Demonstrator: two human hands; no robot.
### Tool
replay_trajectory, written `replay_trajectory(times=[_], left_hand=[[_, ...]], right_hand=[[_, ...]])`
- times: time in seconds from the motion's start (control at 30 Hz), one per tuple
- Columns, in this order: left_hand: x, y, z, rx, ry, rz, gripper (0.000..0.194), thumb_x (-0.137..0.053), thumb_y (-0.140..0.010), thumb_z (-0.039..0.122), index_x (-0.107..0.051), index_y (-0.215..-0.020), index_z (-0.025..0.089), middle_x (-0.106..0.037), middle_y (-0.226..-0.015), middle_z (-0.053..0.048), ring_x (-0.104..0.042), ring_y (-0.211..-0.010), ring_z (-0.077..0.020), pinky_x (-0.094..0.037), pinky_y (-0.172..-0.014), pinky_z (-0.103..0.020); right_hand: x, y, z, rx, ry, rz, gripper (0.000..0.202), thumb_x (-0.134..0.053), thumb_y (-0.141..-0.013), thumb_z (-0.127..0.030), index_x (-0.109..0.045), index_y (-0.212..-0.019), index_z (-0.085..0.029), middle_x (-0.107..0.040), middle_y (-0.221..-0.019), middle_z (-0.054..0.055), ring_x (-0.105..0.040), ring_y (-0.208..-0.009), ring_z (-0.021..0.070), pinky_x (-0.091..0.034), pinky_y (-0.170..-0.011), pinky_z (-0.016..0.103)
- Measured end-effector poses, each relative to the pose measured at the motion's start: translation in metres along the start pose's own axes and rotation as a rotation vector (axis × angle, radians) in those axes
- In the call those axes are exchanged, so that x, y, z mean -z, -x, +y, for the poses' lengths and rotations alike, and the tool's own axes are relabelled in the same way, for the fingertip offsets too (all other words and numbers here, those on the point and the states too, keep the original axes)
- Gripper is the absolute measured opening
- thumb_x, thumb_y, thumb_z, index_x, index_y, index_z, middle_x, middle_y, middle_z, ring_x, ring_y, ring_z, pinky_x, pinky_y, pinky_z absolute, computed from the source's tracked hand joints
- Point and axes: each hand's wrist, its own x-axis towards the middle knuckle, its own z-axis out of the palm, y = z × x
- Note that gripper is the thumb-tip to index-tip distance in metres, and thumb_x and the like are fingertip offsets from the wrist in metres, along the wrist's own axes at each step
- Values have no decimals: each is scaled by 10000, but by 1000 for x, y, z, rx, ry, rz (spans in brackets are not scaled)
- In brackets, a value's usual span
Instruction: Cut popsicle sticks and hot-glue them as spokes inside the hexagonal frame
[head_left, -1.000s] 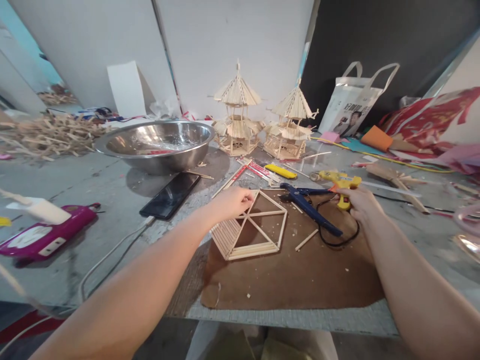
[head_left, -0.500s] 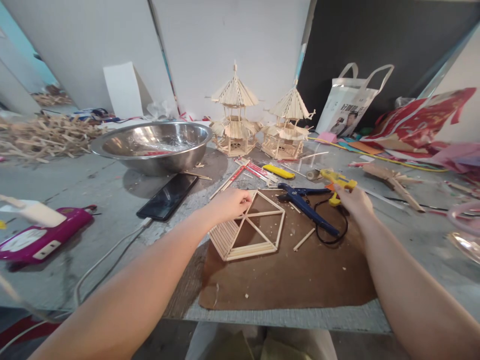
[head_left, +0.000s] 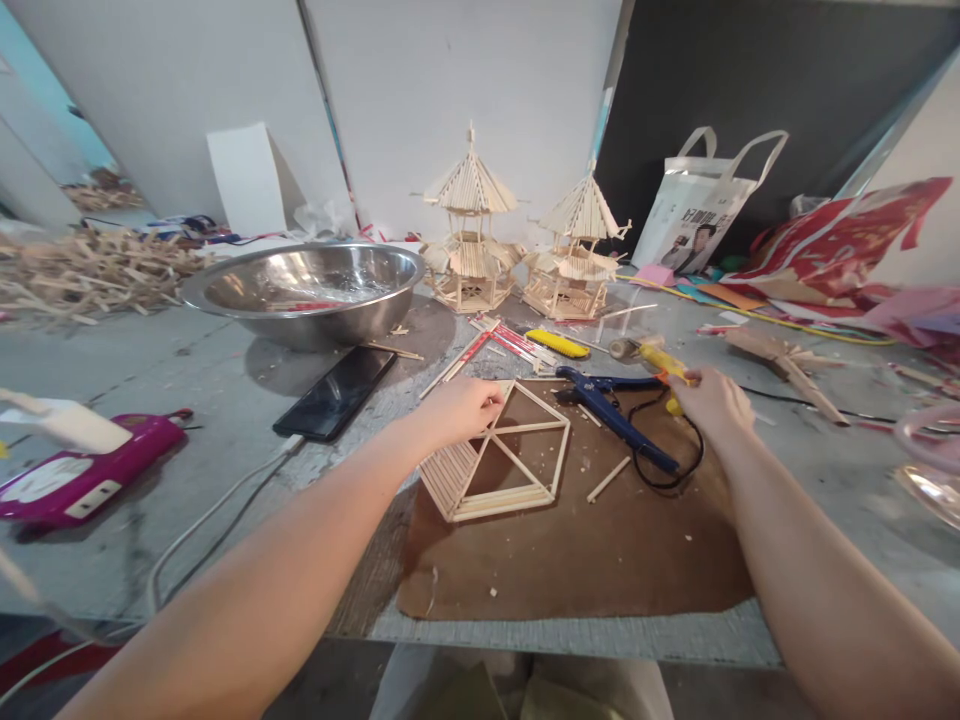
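Observation:
My left hand [head_left: 466,408] is closed at the upper left of a flat hexagonal frame of thin wooden sticks [head_left: 523,428], its fingertips pinching at the edge; what exactly they grip is hidden. One triangle of the frame is filled with sticks, and several more lie along its front edge. On the right, my right hand [head_left: 716,405] is closed around the rear and handle of a yellow hot glue gun [head_left: 658,360], partly covering it. Beside it lies a blue-handled cutter [head_left: 619,420] with a black cable loop. A loose stick [head_left: 608,480] rests on the brown mat [head_left: 585,570].
Two stick pagoda models [head_left: 471,240] stand at the back. A steel basin [head_left: 315,325], phone [head_left: 336,395] and purple power strip [head_left: 142,455] are on the left. Behind the frame lie a yellow box knife [head_left: 557,343] and red-white sticks. A white bag [head_left: 686,215] stands back right.
My right hand has shifted slightly right and turned, with the glue gun tilting and moving a little. The cable loop has shifted right. My left hand and the frame stay put.

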Motion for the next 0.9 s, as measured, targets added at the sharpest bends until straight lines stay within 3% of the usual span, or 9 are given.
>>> replay_trajectory(times=[0.2, 0.37, 0.47, 0.57, 0.73, 0.9], left_hand=[[-2, -1, 0, -13, -23, 49, 209, -396, -731, 274, -591, -748, 200, -614, -689, 0, -513, -597, -110, -309, -532, -208], [-3, -2, 2, -13, -46, 166, 223, -390, -736, 270, -594, -806, 210, -623, -758, -5, -534, -675, -127, -337, -575, -217], [2, -6, 11, -8, -59, 201, 234, -383, -738, 280, -590, -825, 215, -621, -791, -8, -536, -699, -133, -348, -591, -224], [9, -18, 29, -57, -80, 181, 233, -382, -740, 297, -585, -819, 212, -616, -801, -11, -539, -723, -141, -364, -615, -233], [3, -73, 69, -116, -154, 153, 238, -422, -712, 299, -566, -882, 214, -602, -882, -29, -533, -818, -176, -396, -672, -266], [-25, -150, 102, -162, -151, 176, 354, -478, -693, 347, -519, -988, 156, -530, -1053, -97, -457, -996, -222, -359, -814, -304]], right_hand=[[-2, 4, -3, 96, -5, 14, 434, -405, -674, -498, -559, -978, -229, -588, -971, 117, -524, -913, 308, -402, -683, 403], [-4, 0, 2, -93, -106, -38, 586, -550, -524, -528, -554, -953, -130, -555, -968, 209, -486, -942, 376, -373, -717, 489], [-5, -4, 7, -159, -267, -30, 428, -628, -465, -348, -578, -831, -131, -590, -825, 171, -508, -914, 356, -393, -707, 461], [-3, -7, 10, -168, -426, -48, 205, -584, -513, -266, -569, -679, -147, -562, -560, 69, -581, -680, 267, -448, -556, 361], [-1, -7, 9, -208, -790, 32, 55, -508, -592, -222, -493, -599, -170, -411, -399, -62, -437, -352, 83, -371, -346, 196], [-3, -10, 6, -222, -1083, 128, 124, -482, -619, -276, -422, -563, -182, -362, -410, -85, -340, -313, 43, -272, -283, 160]])
